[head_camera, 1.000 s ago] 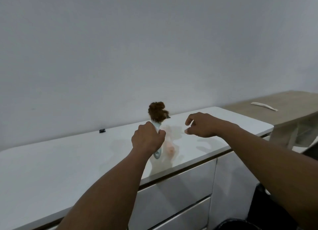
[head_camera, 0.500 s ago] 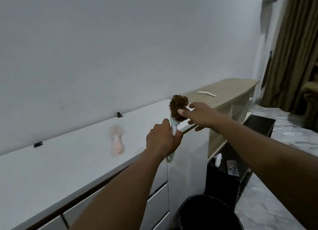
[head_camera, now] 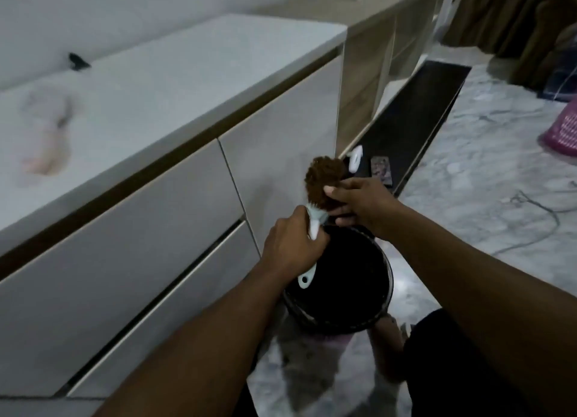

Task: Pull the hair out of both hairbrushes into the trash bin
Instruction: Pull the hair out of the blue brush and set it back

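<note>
My left hand (head_camera: pixel 290 248) grips the handle of a light blue hairbrush (head_camera: pixel 313 226), held upright over the far rim of the black trash bin (head_camera: pixel 387 295) on the floor. A thick clump of brown hair (head_camera: pixel 323 176) covers the brush head. My right hand (head_camera: pixel 359 202) has its fingers closed on the lower part of that clump. A second, pink hairbrush (head_camera: pixel 46 129) lies blurred on the white cabinet top (head_camera: pixel 193 82) at the left.
White drawers (head_camera: pixel 131 245) stand directly left of the bin. A wooden shelf unit (head_camera: pixel 374 60) continues behind, with a black board (head_camera: pixel 415 104) and small items on the marble floor (head_camera: pixel 487 173). A pink basket (head_camera: pixel 562 129) sits far right. A cable trails across the floor.
My view has dropped from the cabinet top toward the floor. Both hands carried the blue brush down and right, over the bin, and my right hand has closed on the hair.
</note>
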A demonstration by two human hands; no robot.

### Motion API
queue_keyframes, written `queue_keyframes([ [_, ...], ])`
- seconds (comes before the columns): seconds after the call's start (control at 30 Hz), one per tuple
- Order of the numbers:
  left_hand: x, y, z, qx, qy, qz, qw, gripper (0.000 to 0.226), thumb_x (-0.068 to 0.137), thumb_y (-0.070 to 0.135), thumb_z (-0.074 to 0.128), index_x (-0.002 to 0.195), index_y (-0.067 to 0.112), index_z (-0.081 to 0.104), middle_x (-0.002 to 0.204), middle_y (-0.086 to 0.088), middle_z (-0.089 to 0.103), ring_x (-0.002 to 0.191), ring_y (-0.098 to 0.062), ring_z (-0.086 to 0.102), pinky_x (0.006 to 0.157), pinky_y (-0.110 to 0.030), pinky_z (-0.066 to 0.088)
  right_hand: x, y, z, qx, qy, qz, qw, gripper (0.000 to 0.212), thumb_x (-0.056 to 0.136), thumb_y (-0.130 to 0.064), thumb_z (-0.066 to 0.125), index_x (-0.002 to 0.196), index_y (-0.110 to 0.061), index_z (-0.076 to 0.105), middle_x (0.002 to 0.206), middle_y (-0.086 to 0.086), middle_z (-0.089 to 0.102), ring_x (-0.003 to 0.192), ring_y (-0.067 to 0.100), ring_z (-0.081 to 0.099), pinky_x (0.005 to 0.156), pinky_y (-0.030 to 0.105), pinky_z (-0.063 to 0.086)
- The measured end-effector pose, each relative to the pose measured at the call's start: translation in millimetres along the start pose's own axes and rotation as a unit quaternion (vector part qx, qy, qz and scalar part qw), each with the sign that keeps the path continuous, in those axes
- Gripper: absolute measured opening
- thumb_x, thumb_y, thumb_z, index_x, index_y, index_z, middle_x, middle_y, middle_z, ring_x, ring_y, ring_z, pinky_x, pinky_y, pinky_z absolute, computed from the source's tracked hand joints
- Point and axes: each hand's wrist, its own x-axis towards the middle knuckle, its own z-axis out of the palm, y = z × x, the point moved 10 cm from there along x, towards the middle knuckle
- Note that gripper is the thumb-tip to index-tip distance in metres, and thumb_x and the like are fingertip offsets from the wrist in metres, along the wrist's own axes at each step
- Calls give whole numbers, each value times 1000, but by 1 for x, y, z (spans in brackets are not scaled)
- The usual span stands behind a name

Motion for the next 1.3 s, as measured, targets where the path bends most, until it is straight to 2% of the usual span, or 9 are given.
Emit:
queue_keyframes([
  [0.17,-9,-71,99,-42,-89,-49,994,23,81,36,63,79,23,44,67,1,56,62,-21,56,55,-34,43,46,129,-7,28,40,84,995,22,93,-19,68,110,-5,65,102,11,74,88,27,74,67,35,57],
  [0.27,-9,-111,138,-49,-119,-90,988,35,77,33,66,68,26,33,58,5,45,53,-15,47,53,-36,41,69,186,-11,7,68,110,992,13,94,-14,67,101,-3,68,80,10,69,66,17,66,64,35,60],
  [0.43,-5,-163,192,-76,-194,-169,963,24,78,38,69,74,22,53,60,1,63,57,-12,60,55,-32,46,102,246,-12,-45,64,140,987,9,95,-12,65,94,-4,68,72,9,67,56,10,65,68,36,60],
  [0.53,-8,-181,222,-120,-232,-179,948,25,89,30,66,70,19,53,58,6,55,51,-5,50,52,-28,37,114,263,-17,-132,50,117,983,13,93,-14,68,86,-4,69,66,8,67,56,12,65,65,32,57],
  [0.67,-10,-190,253,-155,-285,-206,923,14,98,33,53,102,22,61,74,3,61,65,-11,58,61,-31,43,135,263,-16,-230,29,78,970,17,92,-22,70,90,-4,70,77,13,73,67,21,70,67,32,55],
  [0.87,13,-195,272,-142,-313,-221,913,53,89,54,38,133,26,48,125,-6,62,115,-28,58,99,-48,46,157,261,-21,-138,66,87,984,16,97,-17,62,100,-3,68,69,10,66,61,16,62,61,26,53],
  [1.03,17,-203,267,-89,-282,-224,929,22,99,39,44,104,18,48,103,-11,61,95,-30,59,76,-36,41,159,283,-15,-14,101,180,978,22,97,-23,61,113,-8,59,90,11,64,74,20,66,73,40,63],
  [1.13,20,-194,265,-82,-277,-192,938,17,99,36,44,98,19,43,92,-11,60,81,-27,61,65,-36,42,157,284,-7,56,80,186,978,51,87,-40,72,126,-13,53,110,4,67,89,18,73,71,39,64],
  [1.3,18,-181,266,-79,-281,-151,944,18,100,36,44,96,20,40,85,-11,58,74,-29,60,60,-36,41,158,273,-14,12,115,135,984,29,84,-20,79,102,1,69,85,13,76,67,19,76,60,35,61],
])
